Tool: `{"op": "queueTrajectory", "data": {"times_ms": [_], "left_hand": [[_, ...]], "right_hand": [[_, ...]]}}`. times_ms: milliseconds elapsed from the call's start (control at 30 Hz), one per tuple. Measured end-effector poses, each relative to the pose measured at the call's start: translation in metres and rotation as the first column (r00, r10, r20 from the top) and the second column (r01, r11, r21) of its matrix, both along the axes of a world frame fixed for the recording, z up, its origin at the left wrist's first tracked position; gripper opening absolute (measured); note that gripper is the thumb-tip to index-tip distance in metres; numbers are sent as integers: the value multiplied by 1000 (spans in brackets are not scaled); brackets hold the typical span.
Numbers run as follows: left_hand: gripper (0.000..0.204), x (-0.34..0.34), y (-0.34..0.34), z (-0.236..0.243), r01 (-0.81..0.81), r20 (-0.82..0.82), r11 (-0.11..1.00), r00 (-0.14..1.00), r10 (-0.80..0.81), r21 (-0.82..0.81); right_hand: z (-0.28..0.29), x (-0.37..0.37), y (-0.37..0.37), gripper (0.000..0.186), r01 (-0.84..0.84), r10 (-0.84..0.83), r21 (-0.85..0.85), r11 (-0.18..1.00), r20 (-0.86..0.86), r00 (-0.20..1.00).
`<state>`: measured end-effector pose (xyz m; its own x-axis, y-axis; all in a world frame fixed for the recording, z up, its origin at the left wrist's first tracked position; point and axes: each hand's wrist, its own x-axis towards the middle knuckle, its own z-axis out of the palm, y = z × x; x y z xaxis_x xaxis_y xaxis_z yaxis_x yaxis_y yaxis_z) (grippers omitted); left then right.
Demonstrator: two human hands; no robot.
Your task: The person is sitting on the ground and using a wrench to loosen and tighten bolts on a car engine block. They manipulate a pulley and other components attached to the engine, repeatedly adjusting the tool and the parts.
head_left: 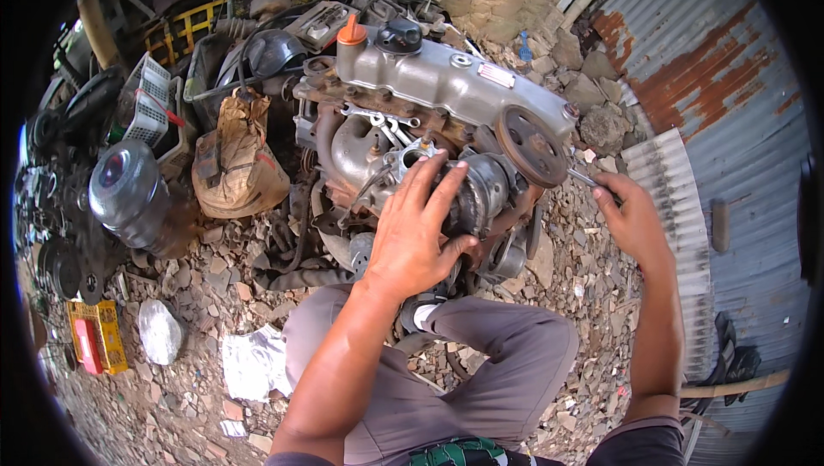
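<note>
My left hand (416,230) lies with fingers spread on a round, dark metal housing (486,194) that looks like a turbocharger, on the near side of an engine. To the right, my right hand (633,217) is closed on a slim metal hand tool (584,178). Its shaft points left toward the pulley (532,147); its kind does not show clearly. Behind both hands stretches the engine's grey valve cover (429,67), with an orange plug (351,31) at its left end. Several wrenches (390,123) rest on the engine between the cover and my left hand.
Left of the engine stand a brown paper sack (240,161), a clear plastic jug (129,191) and a white basket (148,101). A yellow crate (108,333) with a red item sits on the rubble ground. Rusty corrugated sheeting (687,54) borders the right side.
</note>
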<state>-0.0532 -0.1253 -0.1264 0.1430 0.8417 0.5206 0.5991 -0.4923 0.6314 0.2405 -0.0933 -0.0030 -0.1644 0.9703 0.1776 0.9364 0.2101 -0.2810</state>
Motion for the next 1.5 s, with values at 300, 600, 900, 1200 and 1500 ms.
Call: {"op": "queueTrajectory", "data": {"times_ms": [300, 600, 900, 1200, 1500], "left_hand": [[95, 8, 1, -4, -58, -43, 998, 997, 59, 28], [75, -13, 8, -4, -109, 254, 960, 966, 41, 259], [42, -74, 44, -6, -420, 577, 884, 678, 455, -204], [46, -122, 145, -31, -456, -194, 838, 889, 414, -302], [45, -107, 177, -49, -485, -473, 833, 819, 325, -268]], "right_hand": [[-41, -5, -25, 28, -31, 37, 29, 999, -252, 967], [-54, -20, -33, 22, -39, 68, 95, 995, -326, 943], [-61, 1, -49, 22, 61, -52, 18, 998, -333, 941], [-57, 71, -82, 21, 247, -238, 17, 969, -209, 948], [-89, 141, -134, 22, 398, -410, -101, 912, -189, 892]]}}
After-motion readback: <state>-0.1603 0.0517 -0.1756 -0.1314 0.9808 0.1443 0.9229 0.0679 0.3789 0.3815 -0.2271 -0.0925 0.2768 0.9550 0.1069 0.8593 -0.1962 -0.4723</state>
